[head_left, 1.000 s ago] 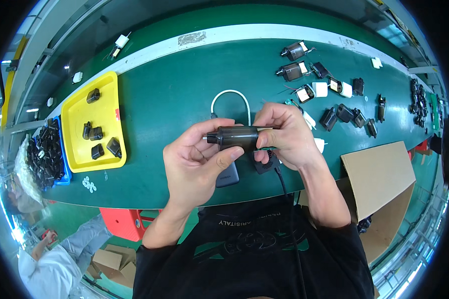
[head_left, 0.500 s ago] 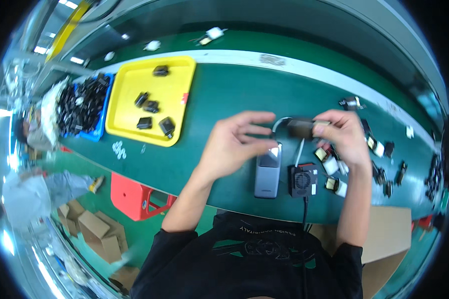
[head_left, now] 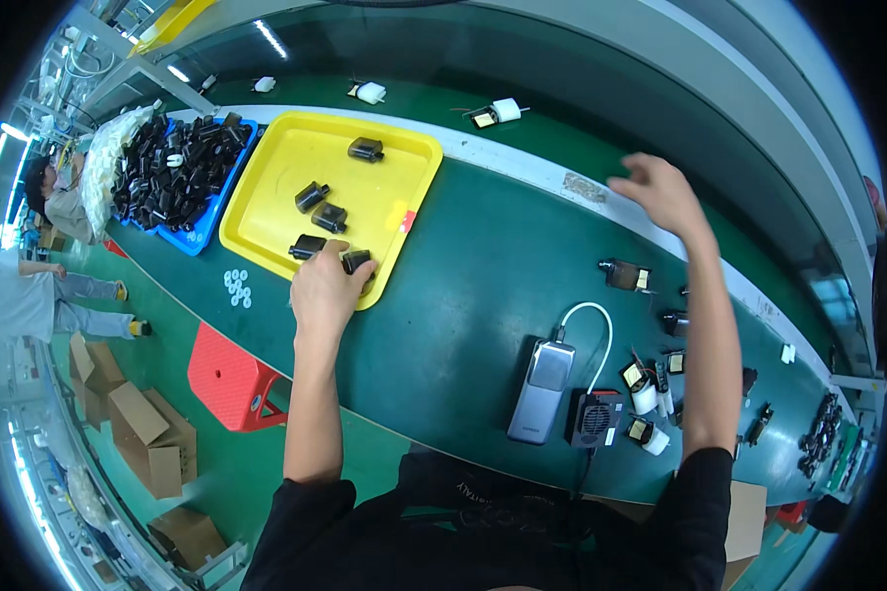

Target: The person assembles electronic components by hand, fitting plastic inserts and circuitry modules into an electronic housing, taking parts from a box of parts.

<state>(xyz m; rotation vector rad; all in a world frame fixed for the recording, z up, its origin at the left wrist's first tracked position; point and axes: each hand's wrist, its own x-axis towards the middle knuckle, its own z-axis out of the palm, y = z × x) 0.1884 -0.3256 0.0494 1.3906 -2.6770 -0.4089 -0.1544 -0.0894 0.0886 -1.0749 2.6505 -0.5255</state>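
Observation:
My left hand (head_left: 325, 294) reaches over the near right corner of the yellow tray (head_left: 256, 258). Its fingers pinch a small black plastic housing (head_left: 358, 262), while several similar dark housings (head_left: 367, 150) lie in the tray. Over the table's far edge, my right hand (head_left: 660, 192) is raised with bent fingers apart and nothing seen in it. A dark housing with a cream patch (head_left: 623, 275) lies on the table below that hand. Between my arms are a grey power bank (head_left: 542, 391) and a small black box with a fan grille (head_left: 597, 419), joined by a white cable (head_left: 609, 340).
A blue bin (head_left: 249, 148) heaped with black parts stands at the far left. White rings (head_left: 237, 288) lie in front of the tray. White-and-black assemblies (head_left: 644, 396) and dark parts cover the right side. Beyond the table, a green belt (head_left: 414, 108) carries assemblies. A red stool (head_left: 229, 379) stands below.
My left hand has gone left to the tray and taken hold of a black housing. My right hand has let go of a dark piece and moved to the far edge. The view has shifted.

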